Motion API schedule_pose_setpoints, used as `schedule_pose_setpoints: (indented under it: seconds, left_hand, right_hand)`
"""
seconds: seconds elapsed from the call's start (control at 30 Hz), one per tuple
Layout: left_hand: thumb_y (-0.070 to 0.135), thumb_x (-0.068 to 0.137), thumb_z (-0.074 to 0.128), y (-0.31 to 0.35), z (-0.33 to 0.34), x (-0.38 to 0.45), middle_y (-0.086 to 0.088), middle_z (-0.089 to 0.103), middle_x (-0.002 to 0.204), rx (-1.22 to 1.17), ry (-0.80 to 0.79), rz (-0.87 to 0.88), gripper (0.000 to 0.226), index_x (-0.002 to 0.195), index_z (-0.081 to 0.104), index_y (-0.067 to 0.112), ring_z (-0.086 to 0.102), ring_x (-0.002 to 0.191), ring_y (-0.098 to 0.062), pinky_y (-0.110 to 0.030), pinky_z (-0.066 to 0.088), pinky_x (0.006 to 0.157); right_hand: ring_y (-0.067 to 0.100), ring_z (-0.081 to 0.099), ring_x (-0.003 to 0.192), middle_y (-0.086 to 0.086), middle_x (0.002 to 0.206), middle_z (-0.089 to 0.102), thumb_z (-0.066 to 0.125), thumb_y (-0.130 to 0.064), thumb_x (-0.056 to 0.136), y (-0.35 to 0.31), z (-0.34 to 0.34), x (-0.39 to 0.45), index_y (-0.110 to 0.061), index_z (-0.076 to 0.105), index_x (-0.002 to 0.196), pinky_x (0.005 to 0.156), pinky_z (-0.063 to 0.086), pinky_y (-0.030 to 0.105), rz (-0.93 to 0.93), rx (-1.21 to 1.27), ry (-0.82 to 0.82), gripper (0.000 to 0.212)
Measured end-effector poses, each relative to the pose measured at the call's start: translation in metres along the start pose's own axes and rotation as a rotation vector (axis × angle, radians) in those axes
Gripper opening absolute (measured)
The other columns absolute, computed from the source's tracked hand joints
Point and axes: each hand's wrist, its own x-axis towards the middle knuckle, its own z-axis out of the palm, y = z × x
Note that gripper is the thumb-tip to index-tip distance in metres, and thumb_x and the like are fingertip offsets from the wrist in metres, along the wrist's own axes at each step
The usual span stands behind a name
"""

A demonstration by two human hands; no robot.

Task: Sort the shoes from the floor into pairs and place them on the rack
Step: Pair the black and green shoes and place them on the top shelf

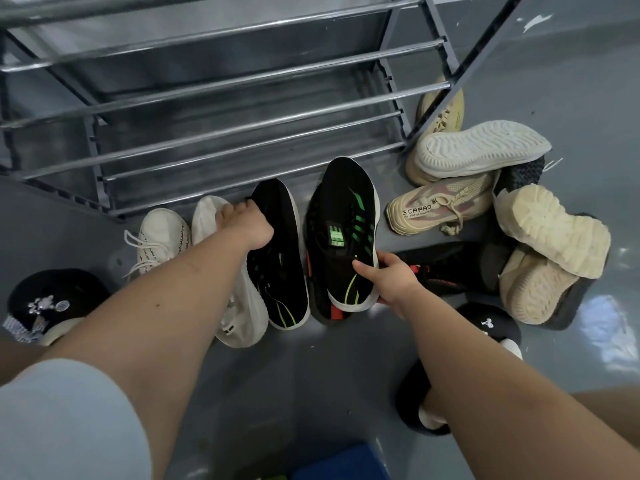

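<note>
Right hand: my right hand [388, 278] grips the heel end of the black shoe with green stripes [343, 237], thumb on its upper and fingers curled under the white sole.
Left hand: my left hand [254, 225] curls over the opening of a second black shoe [278, 258] with thin green lines, holding it at the collar.
The two black shoes: they lie side by side on the floor [277, 382], toes pointing at the rack [221, 98], just short of its lowest front bar.
White shoes: a white knit shoe [228, 306] lies against the left side of the shoe in my left hand, partly under my forearm; a cream laced shoe [156, 240] sits beside that, further left.
Pile: to the right of the rack's front corner lies a heap of beige and cream shoes [485, 188], several sole-up; one beige sneaker [436, 206] reads "CAPRO" on its side.
Black and red shoe: a black shoe with red trim [450, 265] lies behind my right hand, beside the heap.
My feet: black slippers, the left [52, 303] and the right [485, 327], stand at either side on the floor.
</note>
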Motion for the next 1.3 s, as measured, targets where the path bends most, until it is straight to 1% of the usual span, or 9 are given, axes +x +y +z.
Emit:
schedule_pose_setpoints:
  seconds: [0.13,0.2,0.37,0.53,0.63,0.83,1.0,1.17,1.3]
  left_hand:
    - [0.018,0.089,0.039,0.001,-0.003,0.003,-0.014,0.016,0.157,0.021,-0.039,-0.003,0.07,0.151,0.008,0.007,-0.01,0.146,-0.03,-0.045,-0.004,0.119]
    - [0.02,0.092,0.038,0.002,-0.006,0.002,-0.018,0.009,0.158,-0.005,-0.071,-0.025,0.069,0.151,0.005,0.006,-0.014,0.146,-0.03,-0.044,-0.006,0.119]
    - [0.031,0.089,0.047,0.001,-0.013,0.017,-0.018,0.021,0.154,-0.08,-0.051,-0.071,0.065,0.146,0.026,0.009,0.008,0.145,-0.032,-0.046,0.006,0.119]
    - [0.065,0.08,0.053,-0.014,-0.008,0.032,-0.016,0.031,0.151,-0.239,-0.061,-0.039,0.081,0.144,0.037,0.017,0.017,0.143,-0.033,-0.047,0.011,0.118]
    - [0.07,0.077,0.051,-0.02,-0.004,0.037,-0.014,0.041,0.145,-0.315,-0.058,-0.05,0.081,0.14,0.043,0.02,0.027,0.14,-0.032,-0.049,0.012,0.118]
    - [0.059,0.085,0.052,-0.02,-0.01,0.032,-0.01,0.055,0.133,-0.353,0.004,-0.028,0.063,0.132,0.053,0.017,0.043,0.13,-0.032,-0.047,0.027,0.113]
    - [0.048,0.089,0.052,-0.019,-0.011,0.027,-0.013,0.064,0.12,-0.556,-0.015,-0.034,0.049,0.121,0.062,0.012,0.059,0.11,-0.035,-0.043,0.044,0.101]
    - [0.031,0.094,0.053,-0.011,-0.015,0.006,-0.014,0.062,0.122,-0.63,0.047,-0.059,0.041,0.125,0.058,0.004,0.058,0.111,-0.033,-0.033,0.045,0.092]
    - [0.02,0.092,0.058,-0.006,-0.014,-0.012,-0.016,0.067,0.112,-0.726,0.095,0.054,0.027,0.112,0.066,0.004,0.062,0.105,-0.031,-0.034,0.046,0.091]
  right_hand:
    - [0.027,0.064,0.104,0.01,0.117,0.065,0.071,-0.017,0.084,0.001,-0.002,0.001,-0.01,0.052,0.128,0.093,0.052,0.043,0.021,0.041,-0.014,0.049]
    - [0.026,0.065,0.1,0.009,0.115,0.065,0.07,-0.017,0.085,0.001,-0.005,0.002,-0.011,0.053,0.125,0.085,0.055,0.039,0.029,0.063,-0.029,0.044]
    - [0.021,0.066,0.088,0.003,0.1,0.067,0.069,-0.018,0.086,0.002,-0.009,0.007,-0.019,0.055,0.112,0.069,0.055,0.031,0.047,0.088,-0.06,0.03]
    - [0.025,0.066,0.095,0.004,0.103,0.068,0.07,-0.02,0.085,0.004,-0.009,0.01,-0.02,0.055,0.112,0.071,0.056,0.034,0.061,0.076,-0.066,0.031]
    - [0.027,0.066,0.098,0.006,0.105,0.067,0.07,-0.021,0.085,0.003,-0.009,0.011,-0.019,0.055,0.113,0.082,0.056,0.042,0.061,0.054,-0.061,0.032]
    - [0.027,0.065,0.098,0.006,0.105,0.065,0.069,-0.019,0.085,0.001,-0.005,0.007,-0.019,0.054,0.111,0.082,0.055,0.041,0.058,0.045,-0.062,0.03]
    - [0.028,0.065,0.1,0.01,0.113,0.066,0.069,-0.018,0.085,-0.003,-0.006,0.002,-0.014,0.055,0.12,0.079,0.055,0.04,0.053,0.035,-0.049,0.038]
    - [0.023,0.066,0.088,0.008,0.105,0.067,0.069,-0.018,0.086,-0.003,-0.01,-0.004,-0.012,0.057,0.121,0.06,0.053,0.031,0.039,0.049,-0.052,0.037]
    - [0.016,0.066,0.08,0.003,0.093,0.068,0.065,-0.017,0.089,-0.007,-0.01,-0.01,-0.011,0.058,0.118,0.058,0.052,0.028,0.016,0.092,-0.098,0.03]
